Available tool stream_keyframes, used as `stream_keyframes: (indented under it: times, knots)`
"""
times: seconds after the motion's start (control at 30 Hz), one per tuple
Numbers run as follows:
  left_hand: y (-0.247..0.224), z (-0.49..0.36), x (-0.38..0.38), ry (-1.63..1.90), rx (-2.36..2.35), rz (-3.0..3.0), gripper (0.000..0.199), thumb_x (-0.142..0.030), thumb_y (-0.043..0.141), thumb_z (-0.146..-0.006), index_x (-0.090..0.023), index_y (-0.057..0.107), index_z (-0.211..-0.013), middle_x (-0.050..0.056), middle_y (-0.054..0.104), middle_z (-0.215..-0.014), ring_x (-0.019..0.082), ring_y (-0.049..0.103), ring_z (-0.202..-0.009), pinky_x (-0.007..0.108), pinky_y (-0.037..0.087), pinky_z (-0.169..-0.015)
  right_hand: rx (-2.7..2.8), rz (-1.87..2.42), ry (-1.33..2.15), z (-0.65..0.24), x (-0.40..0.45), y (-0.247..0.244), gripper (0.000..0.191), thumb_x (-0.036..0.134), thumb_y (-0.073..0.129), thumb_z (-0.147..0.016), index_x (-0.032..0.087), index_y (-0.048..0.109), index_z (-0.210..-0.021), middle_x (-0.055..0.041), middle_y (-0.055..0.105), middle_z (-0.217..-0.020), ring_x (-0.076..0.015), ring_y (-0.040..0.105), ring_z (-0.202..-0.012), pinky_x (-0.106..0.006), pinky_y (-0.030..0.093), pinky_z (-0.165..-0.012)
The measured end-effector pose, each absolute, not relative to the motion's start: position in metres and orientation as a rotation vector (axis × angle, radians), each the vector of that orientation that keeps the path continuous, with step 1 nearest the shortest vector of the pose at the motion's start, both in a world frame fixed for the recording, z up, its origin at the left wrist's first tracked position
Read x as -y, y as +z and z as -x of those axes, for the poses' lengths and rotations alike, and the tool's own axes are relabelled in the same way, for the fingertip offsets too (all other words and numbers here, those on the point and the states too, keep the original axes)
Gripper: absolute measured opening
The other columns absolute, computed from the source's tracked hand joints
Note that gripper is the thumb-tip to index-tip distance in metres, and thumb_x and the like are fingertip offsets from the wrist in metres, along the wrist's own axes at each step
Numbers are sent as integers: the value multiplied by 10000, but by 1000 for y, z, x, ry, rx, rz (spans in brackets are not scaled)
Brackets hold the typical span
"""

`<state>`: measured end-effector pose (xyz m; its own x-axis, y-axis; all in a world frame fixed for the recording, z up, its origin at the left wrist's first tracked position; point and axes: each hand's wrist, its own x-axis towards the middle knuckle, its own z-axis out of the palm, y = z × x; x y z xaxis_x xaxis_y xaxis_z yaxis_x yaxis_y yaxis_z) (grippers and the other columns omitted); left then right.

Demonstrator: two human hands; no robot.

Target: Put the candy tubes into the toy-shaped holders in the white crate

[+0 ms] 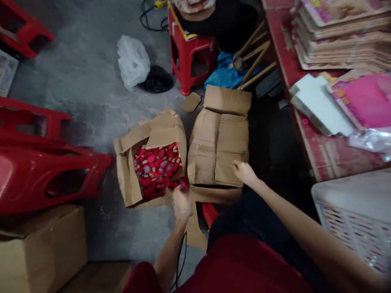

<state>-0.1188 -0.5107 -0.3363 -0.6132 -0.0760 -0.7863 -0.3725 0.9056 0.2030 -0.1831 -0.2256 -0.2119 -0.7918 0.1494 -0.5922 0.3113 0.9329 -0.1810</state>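
My left hand [182, 201], smeared by motion, is at the near right corner of an open cardboard box [120, 175]. Its fingers are close to the small red pieces [157, 165] that fill the box, some with tan and bluish parts; their kind is too blurred to tell. My right hand [245, 173] has its fingers curled over the near right part of a second cardboard box [204, 162], whose top flaps lie folded over. Whatever those fingers hold, if anything, is hidden. A red thing [209, 213] shows below that box, beside my legs.
Red plastic stools [49, 175] line the left, above a cardboard carton [55, 240]. Ahead are a white plastic bag [132, 61], another red stool [192, 53] and a blue bag [224, 71]. On the right, a red table [319, 158] bears stacked printed cards [339, 40]; a white basket [351, 219] stands nearer.
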Motion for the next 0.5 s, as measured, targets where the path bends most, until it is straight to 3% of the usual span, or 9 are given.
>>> stream_keyframes:
  times: [0.1, 0.23, 0.3, 0.37, 0.43, 0.5]
  knots:
    - [-358, 146, 425, 530, -2288, -119, 652, -234, 581, -851, -297, 341, -1454, 66, 135, -1567, 274, -17, -1447, 493, 42, -1172, -2376, -457, -328, 119, 187, -228, 322, 163, 445, -931, 133, 628, -1195, -133, 686, -1053, -241, 644, -1000, -282, 485, -824]
    - [-375, 180, 384, 578, -2235, -495, 516, -130, 541, -832, -237, 519, -1336, 73, 343, -1496, 276, 93, -1441, 574, -20, -1145, -2295, -505, -386, 70, 180, -246, 282, 177, 464, -940, 169, 642, -1159, -109, 699, -971, -213, 659, -935, -261, 485, -765]
    - [-372, 186, 395, 609, -2241, -507, 394, -187, 554, -872, -172, 570, -1265, 110, 430, -1434, 288, 230, -1406, 590, 70, -1140, -2277, -479, -421, 67, 185, -257, 256, 203, 473, -954, 159, 632, -1150, -96, 690, -967, -205, 656, -902, -298, 494, -775]
    - [-364, 185, 419, 655, -2278, -397, 321, -275, 573, -902, -137, 599, -1191, 124, 525, -1333, 273, 410, -1305, 554, 246, -1110, -2274, -408, -452, 73, 191, -269, 244, 234, 501, -955, 134, 612, -1148, -91, 671, -1006, -208, 638, -918, -358, 494, -817]
    - [-353, 179, 444, 704, -2352, -180, 288, -326, 556, -925, -132, 611, -1131, 105, 602, -1200, 228, 555, -1139, 478, 411, -1016, -2288, -282, -488, 80, 200, -283, 270, 214, 586, -899, 103, 607, -1145, -127, 643, -1080, -240, 600, -1010, -408, 456, -897]
    - [-343, 171, 461, 749, -2454, 125, 289, -352, 526, -943, -124, 607, -1100, 82, 629, -1097, 203, 610, -1001, 420, 496, -905, -2312, -116, -542, 86, 211, -297, 397, 150, 659, -803, 99, 596, -1192, -176, 595, -1184, -281, 538, -1118, -422, 388, -978]
